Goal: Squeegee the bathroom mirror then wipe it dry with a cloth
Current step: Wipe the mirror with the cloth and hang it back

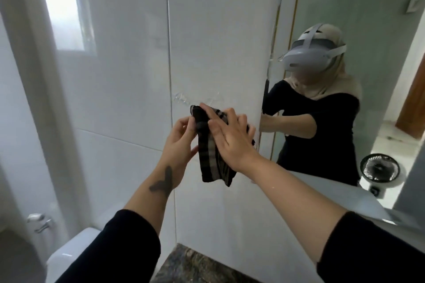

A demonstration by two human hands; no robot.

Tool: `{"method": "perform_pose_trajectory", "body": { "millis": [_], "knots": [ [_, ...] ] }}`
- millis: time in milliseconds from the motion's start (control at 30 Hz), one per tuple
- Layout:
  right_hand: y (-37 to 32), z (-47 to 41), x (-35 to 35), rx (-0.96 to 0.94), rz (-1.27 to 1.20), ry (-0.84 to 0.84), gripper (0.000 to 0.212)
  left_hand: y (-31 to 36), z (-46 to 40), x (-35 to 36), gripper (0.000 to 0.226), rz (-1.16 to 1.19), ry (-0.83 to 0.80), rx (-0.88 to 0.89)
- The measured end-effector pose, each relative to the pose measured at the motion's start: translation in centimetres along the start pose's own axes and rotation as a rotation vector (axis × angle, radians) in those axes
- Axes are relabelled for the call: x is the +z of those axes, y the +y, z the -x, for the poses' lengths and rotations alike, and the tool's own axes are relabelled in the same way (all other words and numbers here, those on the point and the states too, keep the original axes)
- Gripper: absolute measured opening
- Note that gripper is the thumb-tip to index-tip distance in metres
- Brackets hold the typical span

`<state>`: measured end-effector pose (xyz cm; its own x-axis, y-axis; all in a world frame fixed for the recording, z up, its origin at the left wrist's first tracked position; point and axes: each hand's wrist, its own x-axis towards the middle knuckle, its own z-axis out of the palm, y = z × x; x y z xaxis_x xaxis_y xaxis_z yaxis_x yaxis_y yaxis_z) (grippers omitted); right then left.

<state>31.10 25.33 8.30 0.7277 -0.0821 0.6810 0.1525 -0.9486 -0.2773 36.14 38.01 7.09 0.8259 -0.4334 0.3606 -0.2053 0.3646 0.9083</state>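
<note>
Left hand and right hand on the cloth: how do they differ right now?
The left hand pinches the checked cloth by its left edge with curled fingers; the right hand lies flat over it, fingers spread. The left forearm bears a dark tattoo near the wrist; the right shows none. Both are bare, in black sleeves, touching the same cloth in front of the white wall.

Readable text: none anywhere in view.
Cloth [208, 154]: dark checked pattern, no lettering.
Mirror [345, 18]: no sticker or mark that can be read.
</note>
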Motion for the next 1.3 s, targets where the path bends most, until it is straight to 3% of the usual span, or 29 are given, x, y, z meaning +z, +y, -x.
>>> {"method": "perform_pose_trajectory", "body": {
  "millis": [200,433,667,767,867,1000,1200,1300],
  "knots": [
    [-0.8,-2.4,0.6,0.068,0.084,0.001,0.040,1.8,-1.4,-1.0,0.010,-0.117,0.153,0.129],
    [-0.6,-5.1,0.9,0.000,0.398,0.189,0.031,0.2,-5.7,-2.8,0.015,-0.692,0.284,0.304],
    [0.3,-6.8,3.9,0.008,0.621,0.200,0.016,-1.8,-8.8,-2.5,0.019,-0.724,0.351,0.265],
    [1.2,-6.7,5.3,-0.030,0.682,0.272,0.026,-2.4,-9.3,-2.7,0.019,-0.714,0.358,0.279],
    [1.5,-5.8,6.5,-0.008,0.683,0.292,0.036,-3.0,-9.2,-2.9,0.020,-0.725,0.363,0.287],
    [0.5,-4.9,7.0,0.121,0.556,0.168,0.046,-4.0,-8.3,-2.9,0.037,-0.989,0.370,0.296],
    [-0.4,-2.2,8.0,0.370,0.369,0.028,0.060,-3.7,-5.9,-2.6,0.057,-0.738,0.145,0.085],
    [-0.7,0.2,8.3,0.420,0.239,-0.034,0.062,-4.2,-4.0,-2.7,0.062,-0.815,0.080,0.086]
  ]
}}
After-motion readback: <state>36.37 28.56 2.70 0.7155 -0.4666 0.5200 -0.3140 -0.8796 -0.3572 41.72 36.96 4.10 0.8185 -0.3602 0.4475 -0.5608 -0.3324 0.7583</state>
